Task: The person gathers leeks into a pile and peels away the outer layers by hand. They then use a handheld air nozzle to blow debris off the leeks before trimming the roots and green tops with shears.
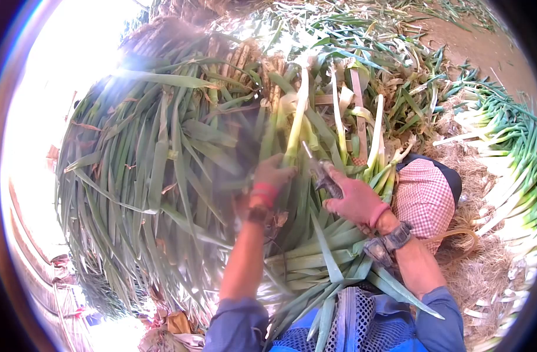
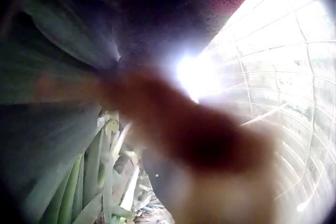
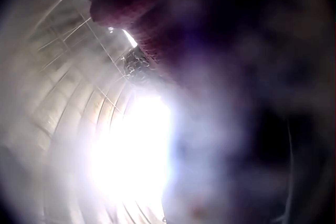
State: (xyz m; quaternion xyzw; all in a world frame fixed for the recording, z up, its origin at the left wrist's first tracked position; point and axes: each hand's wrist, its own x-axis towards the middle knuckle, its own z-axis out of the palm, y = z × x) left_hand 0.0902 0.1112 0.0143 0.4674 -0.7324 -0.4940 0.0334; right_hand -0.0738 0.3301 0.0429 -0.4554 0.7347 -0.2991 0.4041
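Observation:
My gloved left hand (image 1: 272,175), with a red cuff, grips a long green onion (image 1: 297,120) low on its stalk; the pale root end points up and away. Just right of it, my right hand (image 1: 357,198) in a reddish glove holds a blow gun (image 1: 326,180) with a dark body. Its slim metal nozzle points up-left towards the stalk. More green onions (image 1: 374,138) stand with pale ends up beyond the right hand. In the left wrist view, broad leaves (image 2: 58,150) lie beside a blurred brown shape. Glare and the glove (image 3: 126,11) fill much of the right wrist view.
A large heap of unpeeled green onions (image 1: 145,158) rises on the left. Cleaned onions (image 1: 515,170) lie in a row at the right, beside shed roots (image 1: 479,258). Pink checked cloth (image 1: 424,196) is close to the right forearm, with a tan hose (image 1: 465,234) near it.

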